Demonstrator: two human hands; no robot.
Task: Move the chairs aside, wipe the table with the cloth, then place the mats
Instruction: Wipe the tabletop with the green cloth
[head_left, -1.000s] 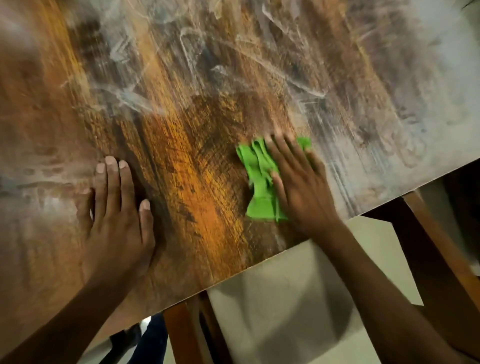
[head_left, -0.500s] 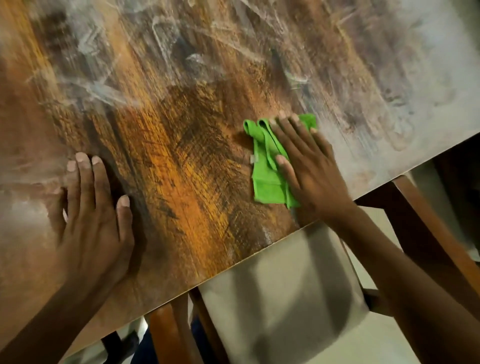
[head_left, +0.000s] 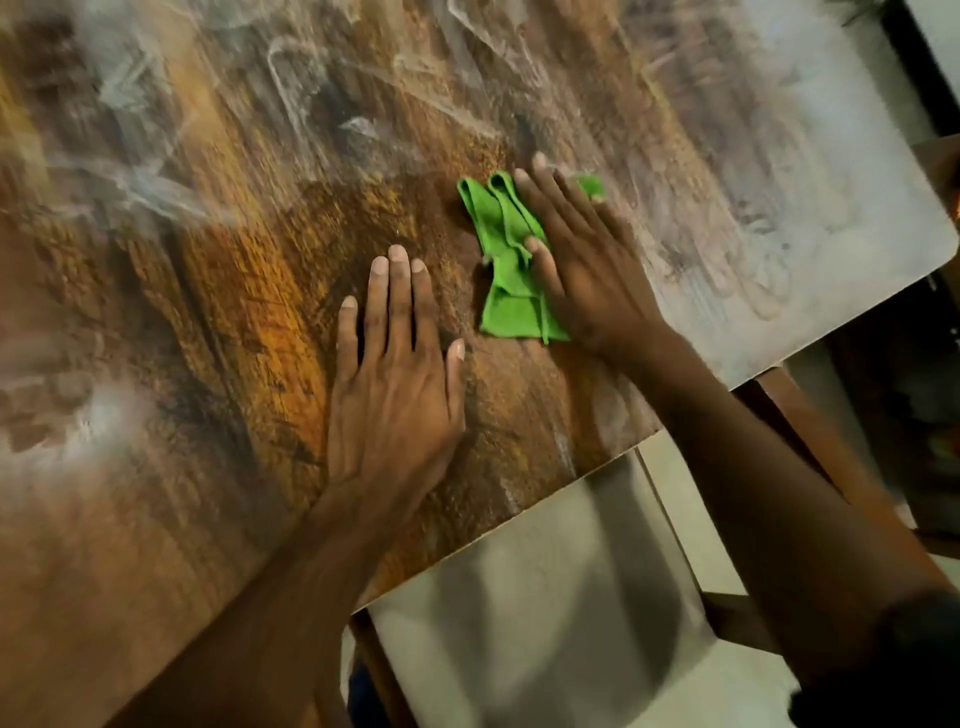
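Two flat, splayed hands, left (head_left: 397, 384) on streaky wood-grain table (head_left: 218, 291), right (head_left: 587, 270) atop crumpled green cloth (head_left: 506, 270).

Dim, warm light falls unevenly on the desk (head_left: 234, 312), with pale glare washing its far right corner and left edge, soft shadows beside both hands, and motion blur smearing the whole frame, worst toward the edges.
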